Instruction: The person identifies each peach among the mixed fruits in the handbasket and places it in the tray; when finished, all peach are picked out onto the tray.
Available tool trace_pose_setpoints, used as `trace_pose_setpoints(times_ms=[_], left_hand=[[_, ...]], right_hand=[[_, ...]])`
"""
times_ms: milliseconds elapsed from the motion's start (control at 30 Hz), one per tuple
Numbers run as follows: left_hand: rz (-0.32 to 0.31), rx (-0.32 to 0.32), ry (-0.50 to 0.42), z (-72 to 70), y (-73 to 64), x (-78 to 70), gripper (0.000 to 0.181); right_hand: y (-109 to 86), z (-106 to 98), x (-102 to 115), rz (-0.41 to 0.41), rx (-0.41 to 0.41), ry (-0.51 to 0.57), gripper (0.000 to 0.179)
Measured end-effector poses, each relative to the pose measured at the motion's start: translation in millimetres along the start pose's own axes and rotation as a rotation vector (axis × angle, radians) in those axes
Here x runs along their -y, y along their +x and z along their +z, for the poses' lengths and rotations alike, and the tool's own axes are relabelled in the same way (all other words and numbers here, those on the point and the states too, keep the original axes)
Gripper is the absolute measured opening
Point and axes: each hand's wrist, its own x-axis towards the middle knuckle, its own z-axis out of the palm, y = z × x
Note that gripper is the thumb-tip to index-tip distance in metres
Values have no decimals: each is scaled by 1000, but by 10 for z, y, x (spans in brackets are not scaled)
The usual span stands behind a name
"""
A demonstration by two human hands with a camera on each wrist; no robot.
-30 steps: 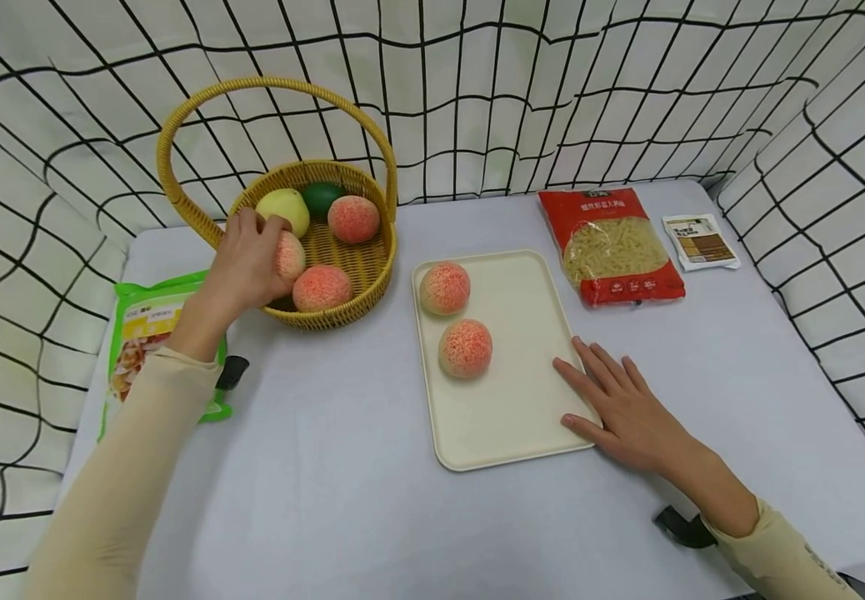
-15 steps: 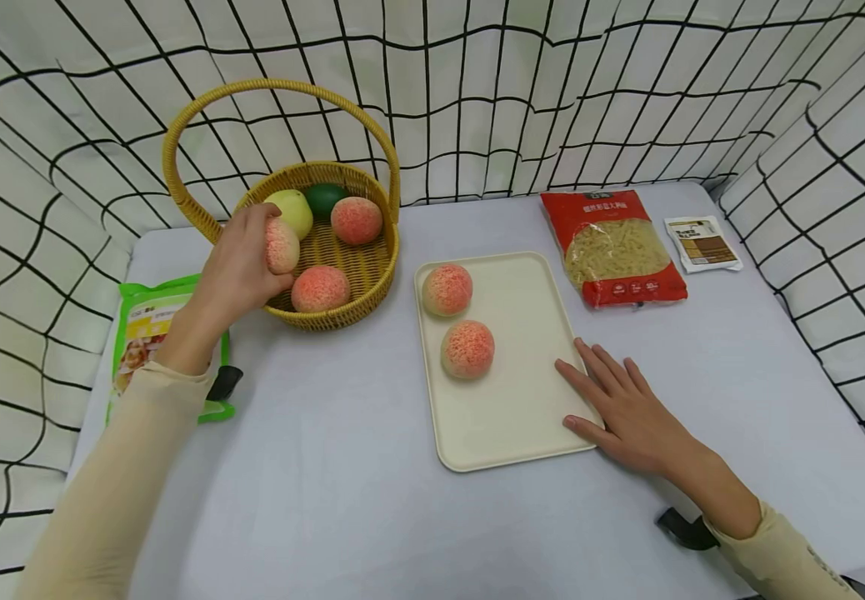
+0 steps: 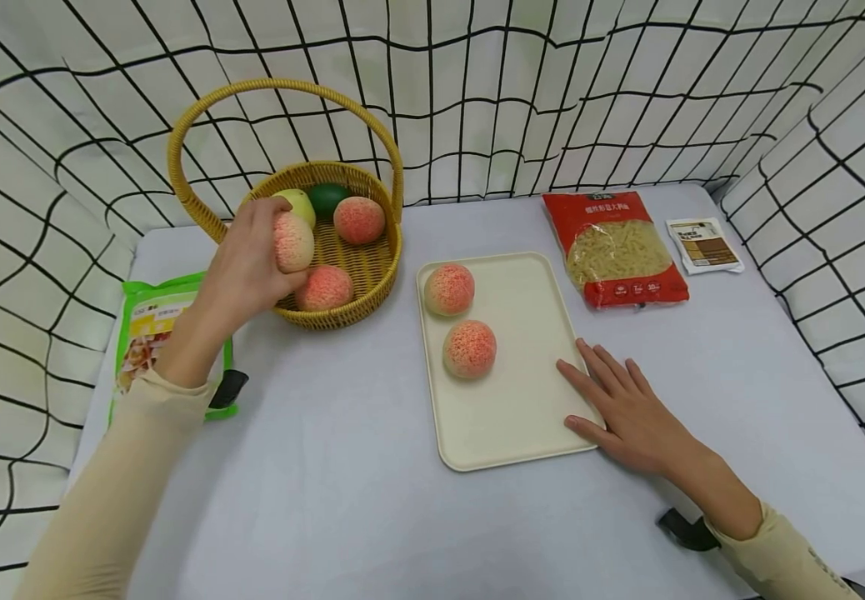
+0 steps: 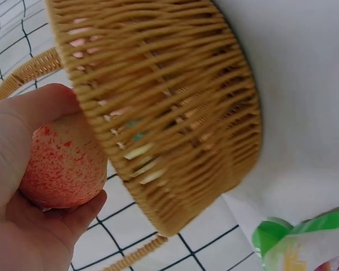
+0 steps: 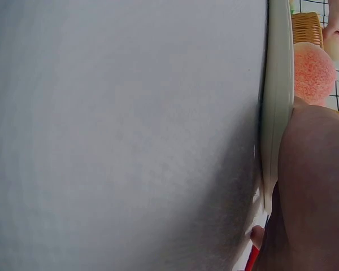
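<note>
Left hand (image 3: 241, 268) has fingers and thumb curled round a pale peach (image 3: 293, 242), up at the rim on the near-left side of the wicker basket (image 3: 396, 254); can't tell if peach and rim touch. Right hand (image 3: 631, 417) lies wide, fingers spread, on the right edge of the cream tray (image 3: 526, 408), where two tray peaches (image 3: 470, 349) sit toward the left side. Main risk: peach or knuckles snagging the rim or the arched handle (image 3: 282, 84), which could drag or tip the basket, since no hand steadies it. The near basket peach (image 3: 325, 288) sits right by the thumb, so a low sideways move may knock it. Round shape could make the peach slip if the grip loosens, or roll into the other two if let go carelessly on the tray. Right hand pressing the edge unevenly might shift the tray.
</note>
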Motion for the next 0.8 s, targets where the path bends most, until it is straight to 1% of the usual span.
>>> trace_pose_setpoints(times_ms=[233,400,600,800], left_hand=[[19,3,12,-20,-33,-129,87],[24,9,19,-16,-45,-149,87],[36,-2,18,-16,-60,-167,87],[58,-2,13,-15,-92,-262,85]], right_hand=[[2,4,-1,2,2,-1,81],[2,2,-3,1,1,-3,81],[3,12,-14,4,3,-6,82],[1,10,-8,5,1,-3,82]])
